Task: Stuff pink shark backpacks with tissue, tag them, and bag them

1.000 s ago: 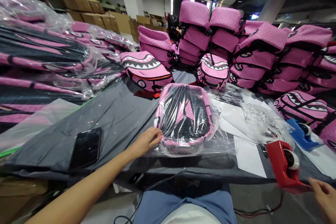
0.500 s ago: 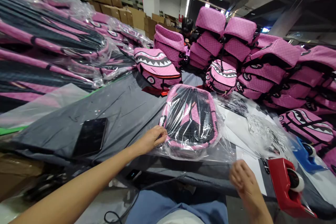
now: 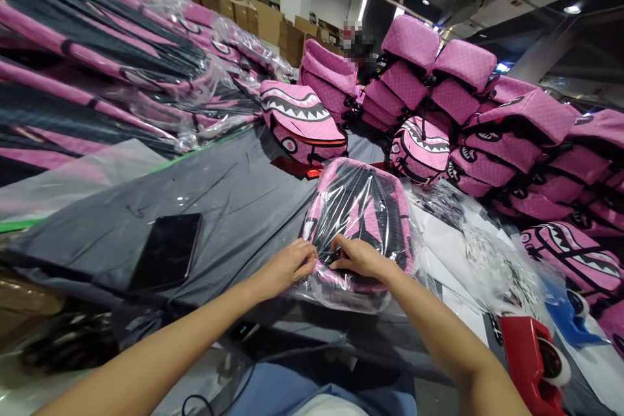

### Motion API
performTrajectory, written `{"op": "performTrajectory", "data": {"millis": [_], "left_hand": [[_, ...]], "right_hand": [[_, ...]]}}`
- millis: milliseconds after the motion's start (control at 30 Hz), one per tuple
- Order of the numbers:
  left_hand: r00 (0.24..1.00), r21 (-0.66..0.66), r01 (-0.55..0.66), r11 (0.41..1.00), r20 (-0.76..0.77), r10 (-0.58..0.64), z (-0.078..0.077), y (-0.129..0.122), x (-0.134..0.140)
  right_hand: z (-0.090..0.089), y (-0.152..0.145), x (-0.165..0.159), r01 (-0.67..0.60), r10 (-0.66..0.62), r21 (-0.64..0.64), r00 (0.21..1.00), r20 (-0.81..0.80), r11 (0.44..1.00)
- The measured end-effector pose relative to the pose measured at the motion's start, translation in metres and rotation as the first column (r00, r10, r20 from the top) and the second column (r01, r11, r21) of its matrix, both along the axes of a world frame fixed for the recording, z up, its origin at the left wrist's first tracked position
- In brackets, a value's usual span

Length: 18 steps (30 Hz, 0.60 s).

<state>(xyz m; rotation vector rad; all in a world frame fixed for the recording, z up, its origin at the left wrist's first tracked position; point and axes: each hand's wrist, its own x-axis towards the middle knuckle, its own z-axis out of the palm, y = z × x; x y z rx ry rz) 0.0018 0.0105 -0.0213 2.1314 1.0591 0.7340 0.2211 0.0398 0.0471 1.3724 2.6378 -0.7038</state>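
In front of me a pink and black backpack point(image 3: 361, 208) lies flat inside a clear plastic bag point(image 3: 361, 299) at the table's front edge. My left hand point(image 3: 295, 261) is closed on the bag's film at the lower left corner of the backpack. Close beside it, my right hand point(image 3: 358, 256) rests over the lower part of the wrapped backpack, thumb and forefinger curled toward the film. What those fingertips hold, if anything, is too small to make out.
A black phone point(image 3: 166, 251) lies on the grey-covered table point(image 3: 234, 208). On the right are a red tape dispenser point(image 3: 524, 357), a blue tape dispenser point(image 3: 568, 312) and loose plastic bags point(image 3: 492, 260). Pink backpacks point(image 3: 517, 117) are stacked behind; wrapped ones point(image 3: 107, 65) are piled left.
My right hand has come from the right, off the table's front edge, onto the wrapped backpack next to my left hand. The left hand keeps its place at the bag's corner.
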Motion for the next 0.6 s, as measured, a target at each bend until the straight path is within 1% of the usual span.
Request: {"op": "performTrajectory", "data": {"millis": [67, 100, 133, 200, 267, 300, 367, 467, 533, 600], "left_hand": [[1.0, 0.004, 0.004, 1.0, 0.001, -0.004, 0.0, 0.0, -0.001], [1.0, 0.006, 0.007, 1.0, 0.0, -0.007, 0.001, -0.001, -0.002], [1.0, 0.009, 0.009, 1.0, -0.001, -0.009, 0.001, -0.001, -0.002], [1.0, 0.01, 0.015, 1.0, 0.001, -0.015, 0.0, -0.001, -0.002], [1.0, 0.011, 0.015, 1.0, 0.003, -0.015, -0.001, -0.001, -0.002], [1.0, 0.011, 0.009, 1.0, 0.004, -0.009, -0.002, -0.001, -0.002], [1.0, -0.001, -0.014, 1.0, 0.006, 0.014, -0.003, -0.001, -0.001], [0.999, -0.066, -0.036, 0.997, 0.005, 0.036, 0.0, 0.001, 0.0], [0.999, -0.11, -0.033, 0.993, -0.012, 0.032, 0.007, 0.006, -0.001], [0.998, -0.134, -0.053, 0.99, -0.028, 0.05, 0.016, 0.013, -0.004]], "right_hand": [[0.0, -0.005, 0.006, 0.07, -0.079, 0.138, 0.995, 0.059, 0.988], [0.0, -0.01, 0.009, 0.068, -0.086, 0.223, 0.994, 0.072, 0.972], [-0.001, -0.018, 0.012, 0.038, -0.06, 0.3, 0.996, 0.065, 0.953], [-0.006, -0.037, 0.019, -0.066, 0.066, 0.396, 0.998, 0.012, 0.916], [-0.014, -0.057, 0.025, -0.175, 0.202, 0.402, 0.979, -0.025, 0.898], [-0.018, -0.065, 0.027, -0.211, 0.239, 0.386, 0.971, -0.025, 0.898], [-0.026, -0.076, 0.029, -0.234, 0.245, 0.35, 0.969, 0.012, 0.907], [-0.033, -0.078, 0.026, -0.214, 0.205, 0.328, 0.977, 0.063, 0.92], [-0.032, -0.076, 0.023, -0.22, 0.209, 0.345, 0.975, 0.07, 0.912], [-0.028, -0.076, 0.026, -0.223, 0.23, 0.413, 0.973, 0.033, 0.883]]}}
